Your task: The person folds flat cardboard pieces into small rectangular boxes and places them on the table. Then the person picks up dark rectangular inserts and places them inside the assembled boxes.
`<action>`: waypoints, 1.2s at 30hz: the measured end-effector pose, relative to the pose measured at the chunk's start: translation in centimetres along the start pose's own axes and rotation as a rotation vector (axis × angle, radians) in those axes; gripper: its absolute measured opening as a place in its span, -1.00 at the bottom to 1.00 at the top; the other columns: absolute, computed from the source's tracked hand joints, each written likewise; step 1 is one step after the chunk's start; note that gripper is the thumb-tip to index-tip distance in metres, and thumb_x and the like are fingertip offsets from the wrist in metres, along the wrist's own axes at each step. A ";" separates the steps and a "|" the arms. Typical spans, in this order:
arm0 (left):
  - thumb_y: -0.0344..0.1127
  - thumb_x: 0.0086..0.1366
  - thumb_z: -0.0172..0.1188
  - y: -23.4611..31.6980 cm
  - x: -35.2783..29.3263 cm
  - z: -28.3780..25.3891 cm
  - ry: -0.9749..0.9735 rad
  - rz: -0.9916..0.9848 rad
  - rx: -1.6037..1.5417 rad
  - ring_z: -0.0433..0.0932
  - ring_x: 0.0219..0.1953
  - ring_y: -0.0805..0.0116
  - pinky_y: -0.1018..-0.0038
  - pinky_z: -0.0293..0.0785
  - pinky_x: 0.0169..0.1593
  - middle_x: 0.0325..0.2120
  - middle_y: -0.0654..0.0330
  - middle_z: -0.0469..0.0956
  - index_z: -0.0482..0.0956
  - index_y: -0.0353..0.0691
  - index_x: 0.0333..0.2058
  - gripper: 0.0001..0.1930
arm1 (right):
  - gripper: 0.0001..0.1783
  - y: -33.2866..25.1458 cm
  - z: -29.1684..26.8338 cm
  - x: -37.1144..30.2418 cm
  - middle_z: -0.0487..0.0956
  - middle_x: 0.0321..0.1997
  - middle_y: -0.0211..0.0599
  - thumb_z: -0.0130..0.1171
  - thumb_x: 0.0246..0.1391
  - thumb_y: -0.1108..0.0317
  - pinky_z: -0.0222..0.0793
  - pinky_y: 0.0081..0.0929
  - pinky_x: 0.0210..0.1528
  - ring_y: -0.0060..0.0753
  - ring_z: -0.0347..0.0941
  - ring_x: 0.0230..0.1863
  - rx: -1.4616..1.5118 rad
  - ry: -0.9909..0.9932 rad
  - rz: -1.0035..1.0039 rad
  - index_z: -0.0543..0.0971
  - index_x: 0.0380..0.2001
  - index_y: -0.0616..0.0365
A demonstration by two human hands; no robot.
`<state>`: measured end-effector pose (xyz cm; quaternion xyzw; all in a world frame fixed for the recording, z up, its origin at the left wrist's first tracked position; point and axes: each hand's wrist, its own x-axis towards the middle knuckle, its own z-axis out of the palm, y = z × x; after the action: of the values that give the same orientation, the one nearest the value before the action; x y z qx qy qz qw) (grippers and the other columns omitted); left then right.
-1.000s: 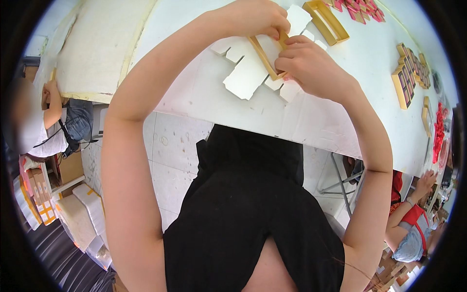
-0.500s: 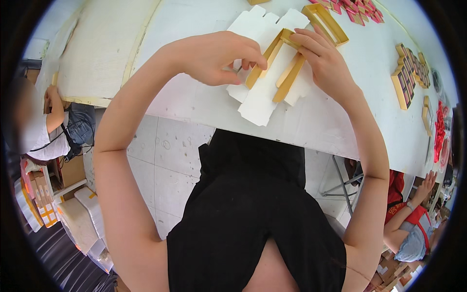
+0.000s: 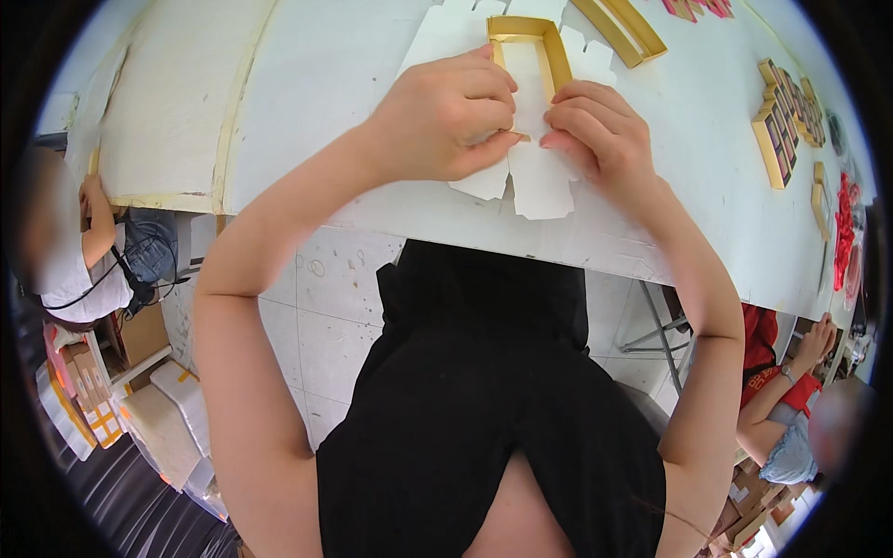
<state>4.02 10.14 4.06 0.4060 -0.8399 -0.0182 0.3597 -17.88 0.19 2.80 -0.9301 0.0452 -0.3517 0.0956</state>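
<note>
A gold cardboard frame (image 3: 526,29) stands on several flat white die-cut cardboard pieces (image 3: 542,193) at the table's near edge. Its far end and two long sides are upright. My left hand (image 3: 456,116) is closed on the frame's left side, thumb near a small gold flap at the near end. On the opposite side, my right hand (image 3: 605,128) pinches the near part of the right wall. Between my fingers, white card shows inside the frame. My fingers partly hide the frame's near end.
Another gold frame (image 3: 635,39) lies beyond my right hand. Pink-and-gold pieces (image 3: 693,8) lie at the far edge, and gold boxes with dark compartments (image 3: 778,141) at the right. Red material (image 3: 845,223) sits farther right. One person (image 3: 88,246) works at left, another (image 3: 791,418) at right.
The frame's splayed sides now stand upright and closer to a rectangle. My left hand has closed on the left side. My right hand has moved from the far corner to the near end.
</note>
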 end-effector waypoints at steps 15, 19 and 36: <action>-0.29 0.05 0.44 4.3 -0.7 1.1 -0.045 0.005 0.478 0.61 0.07 0.09 0.24 0.59 0.08 -0.13 0.10 0.64 0.65 -0.30 -0.21 -0.66 | -0.27 0.0 -1.8 -1.8 0.54 0.14 -0.12 0.04 -0.33 0.83 0.51 -0.21 0.11 0.09 0.39 0.24 0.116 -0.088 0.009 0.63 0.02 0.09; -0.34 0.14 0.35 4.4 -0.4 2.3 0.026 -0.093 0.390 0.67 -0.05 0.05 0.38 0.65 -0.12 -0.13 0.01 0.65 0.64 -0.33 -0.21 -0.74 | -0.25 0.2 -2.3 -1.6 0.52 0.19 -0.13 0.03 -0.25 0.87 0.52 -0.25 0.12 0.01 0.38 0.27 0.212 -0.167 0.096 0.61 0.08 0.09; -0.39 0.12 0.23 -5.8 5.7 -1.8 0.033 -0.222 0.237 0.52 0.09 0.07 0.26 0.46 0.14 0.00 0.05 0.58 0.64 -0.13 -0.10 -0.69 | -0.75 -0.1 0.2 1.4 0.63 -0.25 -0.37 0.21 -0.17 0.64 0.46 -0.16 0.27 -0.30 0.58 -0.13 -0.207 0.006 -0.029 0.59 -0.35 0.11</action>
<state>6.65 2.73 6.87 0.5362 -0.7801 0.0477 0.3188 -16.64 0.05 3.58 -0.9345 0.0681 -0.3493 -0.0065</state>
